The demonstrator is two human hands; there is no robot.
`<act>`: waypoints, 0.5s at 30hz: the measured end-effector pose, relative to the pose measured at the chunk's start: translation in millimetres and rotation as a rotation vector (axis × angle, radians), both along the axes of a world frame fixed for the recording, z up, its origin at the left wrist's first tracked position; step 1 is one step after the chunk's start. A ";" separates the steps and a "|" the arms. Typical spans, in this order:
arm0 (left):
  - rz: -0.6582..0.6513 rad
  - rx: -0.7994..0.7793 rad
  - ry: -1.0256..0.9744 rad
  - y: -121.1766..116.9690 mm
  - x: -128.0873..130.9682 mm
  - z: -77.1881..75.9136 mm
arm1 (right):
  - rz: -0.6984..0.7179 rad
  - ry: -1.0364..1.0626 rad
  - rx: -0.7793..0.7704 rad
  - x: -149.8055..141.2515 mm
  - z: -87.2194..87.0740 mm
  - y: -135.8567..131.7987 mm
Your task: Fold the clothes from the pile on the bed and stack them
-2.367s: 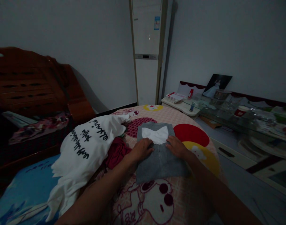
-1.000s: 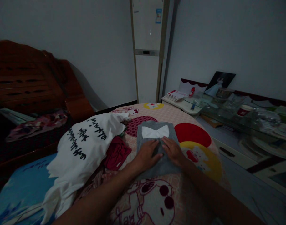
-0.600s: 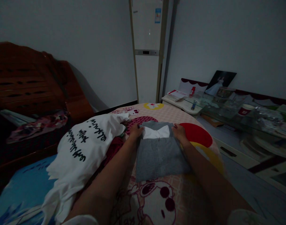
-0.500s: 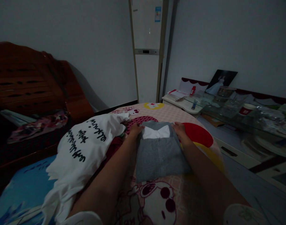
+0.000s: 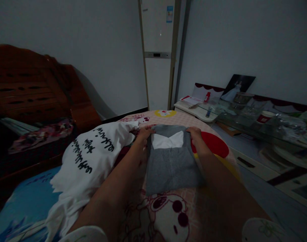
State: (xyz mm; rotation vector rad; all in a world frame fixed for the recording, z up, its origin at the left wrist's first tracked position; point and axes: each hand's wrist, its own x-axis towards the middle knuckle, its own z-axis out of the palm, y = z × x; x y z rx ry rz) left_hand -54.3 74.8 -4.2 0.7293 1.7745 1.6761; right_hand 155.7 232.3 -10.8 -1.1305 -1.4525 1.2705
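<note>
A grey knit garment with a white panel near its far edge lies spread on the pink patterned cloth that covers a round table. My left hand pinches the garment's far left corner. At the far right corner, my right hand grips the fabric between thumb and fingers. A white shirt with black lettering lies heaped to the left of my left forearm, over some dark red cloth.
A wooden bench stands at the left, a blue-covered seat nearer me. A tall white cabinet-like appliance fills the corner. On the right, a low cabinet bears a paper cup, papers and a photo.
Both hands have moved slightly away from me, carrying the garment's far edge with them. Its top now lies flatter and reaches farther; the near hem has hardly moved.
</note>
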 end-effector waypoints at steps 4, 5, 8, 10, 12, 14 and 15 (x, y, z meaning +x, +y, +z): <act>-0.179 0.103 0.005 -31.3 10.3 29.8 | 0.124 0.176 0.019 35.5 18.0 -17.6; -0.238 0.125 0.065 -42.1 14.6 36.0 | 0.187 0.237 0.034 46.4 20.7 -23.1; -0.451 0.079 0.258 -76.3 29.5 44.6 | 0.381 0.257 0.059 80.4 21.1 -41.6; -0.612 0.009 0.421 -96.2 38.9 39.7 | 0.507 0.107 0.043 101.2 14.6 -53.5; -0.733 -0.058 0.588 -110.1 46.2 27.3 | 0.601 -0.097 0.081 117.5 4.2 -63.0; -0.802 -0.126 0.709 -117.6 50.9 12.5 | 0.627 -0.258 0.187 128.4 -6.4 -69.2; -0.818 -0.156 0.750 -119.6 52.2 6.4 | 0.624 -0.305 0.250 131.8 -10.7 -71.2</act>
